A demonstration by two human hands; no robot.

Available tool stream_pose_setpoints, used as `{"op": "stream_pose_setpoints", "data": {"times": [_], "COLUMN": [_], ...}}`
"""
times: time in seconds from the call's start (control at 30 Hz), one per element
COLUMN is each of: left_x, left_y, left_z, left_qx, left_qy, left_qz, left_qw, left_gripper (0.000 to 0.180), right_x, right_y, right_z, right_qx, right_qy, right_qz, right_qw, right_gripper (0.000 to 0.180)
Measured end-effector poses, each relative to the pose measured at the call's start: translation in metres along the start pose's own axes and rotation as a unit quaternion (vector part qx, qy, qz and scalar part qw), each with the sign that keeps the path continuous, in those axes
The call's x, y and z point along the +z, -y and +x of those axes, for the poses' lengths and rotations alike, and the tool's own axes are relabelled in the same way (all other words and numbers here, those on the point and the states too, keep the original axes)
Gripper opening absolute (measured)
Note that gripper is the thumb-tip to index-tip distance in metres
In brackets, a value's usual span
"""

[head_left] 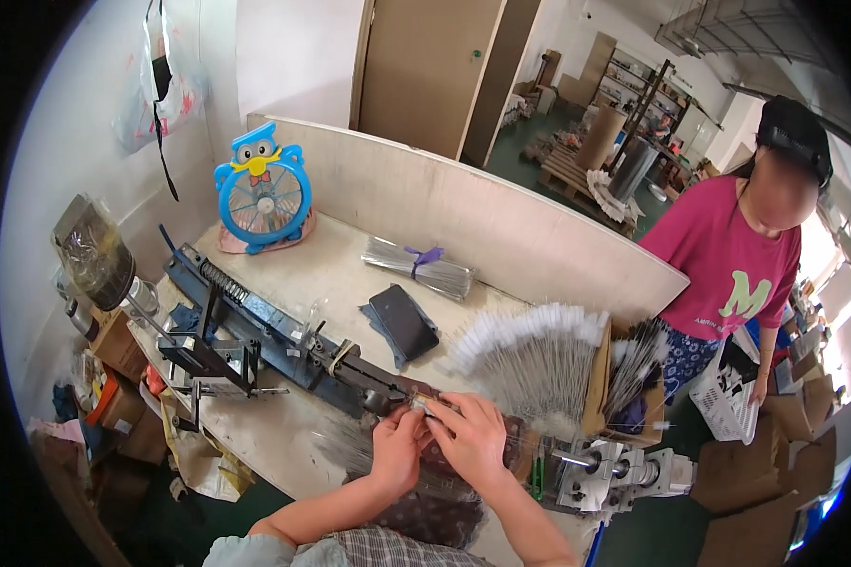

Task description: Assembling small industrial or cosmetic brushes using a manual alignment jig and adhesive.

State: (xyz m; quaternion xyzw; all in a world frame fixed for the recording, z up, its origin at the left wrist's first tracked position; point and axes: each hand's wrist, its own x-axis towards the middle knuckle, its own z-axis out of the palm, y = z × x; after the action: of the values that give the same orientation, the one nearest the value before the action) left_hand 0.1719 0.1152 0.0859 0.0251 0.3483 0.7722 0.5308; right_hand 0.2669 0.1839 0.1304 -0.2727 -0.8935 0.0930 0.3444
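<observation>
- Left of the grip, a long dark metal fixture (274, 345) runs across the tabletop (336, 255), its near end just by the fingertips.
- Also on that side, beside the wrist, loose thin wires (343, 446) lie ungathered; I'd take them as work left over.
- The left hand (400, 442) has its fingers pinched nearly together on a small pale piece (419, 404), mostly hidden, at the fixture's end.
- Beyond the grip lie a dark phone (404, 321) and, farther off, a wire bundle (421, 267) bound in purple, so that lot looks gathered.
- The right hand (473, 439) closes in on the same piece, fingers bent, little gap showing; this piece seems unfinished.
- Right of the grip, white-tipped wires (529, 364) fan out beside a cardboard box (595, 397) holding more; done or waiting, I can't tell. Overall, I'd guess partway.
</observation>
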Motion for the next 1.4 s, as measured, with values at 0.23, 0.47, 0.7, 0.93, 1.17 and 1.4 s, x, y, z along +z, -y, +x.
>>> {"op": "stream_pose_setpoints", "data": {"times": [0.23, 0.47, 0.7, 0.93, 1.17, 1.4], "left_x": [-0.001, 0.005, 0.010, 0.006, 0.008, 0.003], "left_y": [0.000, 0.000, -0.002, -0.001, -0.002, 0.002], "left_z": [0.005, 0.002, -0.001, 0.000, 0.001, 0.011], "left_qx": [-0.019, 0.010, 0.016, 0.006, -0.003, -0.004], "left_qy": [-0.002, -0.004, -0.015, -0.007, -0.022, -0.007], "left_qz": [-0.048, -0.001, 0.020, 0.000, -0.040, -0.033], "left_qw": [0.999, 1.000, 1.000, 1.000, 0.999, 0.999], "left_gripper": [0.012, 0.013, 0.012, 0.013, 0.016, 0.023], "right_x": [0.000, 0.005, 0.003, 0.001, 0.002, -0.003], "right_y": [-0.001, -0.003, -0.005, -0.004, -0.009, -0.014], "right_z": [0.005, 0.003, 0.001, 0.004, 0.003, 0.009], "right_qx": [0.017, 0.020, 0.010, 0.006, 0.008, 0.011], "right_qy": [-0.006, -0.048, -0.032, -0.023, -0.006, 0.003], "right_qz": [0.019, 0.015, 0.006, 0.014, 0.029, 0.028], "right_qw": [1.000, 0.999, 0.999, 1.000, 1.000, 1.000], "right_gripper": [0.023, 0.021, 0.020, 0.020, 0.022, 0.026]}}
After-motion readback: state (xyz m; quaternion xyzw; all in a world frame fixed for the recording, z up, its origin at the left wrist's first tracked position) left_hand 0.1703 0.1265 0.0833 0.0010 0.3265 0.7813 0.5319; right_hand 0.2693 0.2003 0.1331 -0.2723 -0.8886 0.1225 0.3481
